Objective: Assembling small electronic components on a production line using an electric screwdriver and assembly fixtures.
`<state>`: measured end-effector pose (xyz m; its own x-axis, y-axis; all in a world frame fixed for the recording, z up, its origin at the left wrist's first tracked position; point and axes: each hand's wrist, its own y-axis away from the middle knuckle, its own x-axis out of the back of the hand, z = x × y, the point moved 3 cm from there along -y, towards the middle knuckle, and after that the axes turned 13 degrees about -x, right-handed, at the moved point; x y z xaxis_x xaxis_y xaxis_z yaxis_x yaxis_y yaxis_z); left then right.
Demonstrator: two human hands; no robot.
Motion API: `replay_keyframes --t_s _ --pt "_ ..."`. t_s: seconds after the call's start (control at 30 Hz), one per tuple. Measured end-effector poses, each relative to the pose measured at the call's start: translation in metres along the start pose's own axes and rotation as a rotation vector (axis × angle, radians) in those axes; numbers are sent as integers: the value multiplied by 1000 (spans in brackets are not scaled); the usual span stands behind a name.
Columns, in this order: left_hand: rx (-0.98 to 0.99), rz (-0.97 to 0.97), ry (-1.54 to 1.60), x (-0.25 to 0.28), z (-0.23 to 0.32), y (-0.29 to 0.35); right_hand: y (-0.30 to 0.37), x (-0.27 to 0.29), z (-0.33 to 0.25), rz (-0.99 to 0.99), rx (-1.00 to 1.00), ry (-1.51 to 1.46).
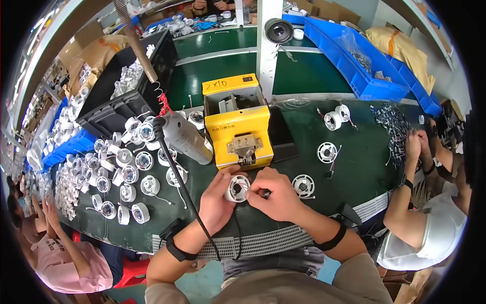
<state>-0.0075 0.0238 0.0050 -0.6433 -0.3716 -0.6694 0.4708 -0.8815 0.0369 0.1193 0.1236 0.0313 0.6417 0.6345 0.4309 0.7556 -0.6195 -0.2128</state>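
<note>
Left hand [216, 198]: curled around the left side of a round white housing [237, 188], gripping it.
Right hand [273, 195]: fingers pinched on thin wires at the housing's right edge.
Housing: held just above the near edge of the green bench [304, 126], right in front of the yellow machine [238, 121].
Left of hands: many white housings [126, 167] spread out.
Right: two more housings [314, 169].

A yellow box-shaped machine [238, 121] is standing on the green table [354, 167]. Loose white round housings [126, 175] are lying to its left beside a black crate [126, 96]; blue bins [349, 55] are sitting behind.
</note>
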Motion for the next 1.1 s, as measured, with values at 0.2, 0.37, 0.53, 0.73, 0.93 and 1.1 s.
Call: replay_keyframes --t_s 0.2,0.37,0.53,0.73,0.93,1.1 --pt "28 -21 -29 1 1 3 2 -2 3 -102 -54 -11" --pt "-2 -14 0 -1 2 4 0 0 4 -220 -189 -165" --pt "-15 -36 37 -4 2 3 1 -2 9 -203 -230 -125" --pt "-29 -25 83 -6 1 4 0 1 7 -39 -345 -128" --pt "-157 -29 63 -5 0 7 3 -14 4 -33 -250 -168" --pt "-122 -107 -139 3 -10 10 4 -14 -2 143 -63 -66"
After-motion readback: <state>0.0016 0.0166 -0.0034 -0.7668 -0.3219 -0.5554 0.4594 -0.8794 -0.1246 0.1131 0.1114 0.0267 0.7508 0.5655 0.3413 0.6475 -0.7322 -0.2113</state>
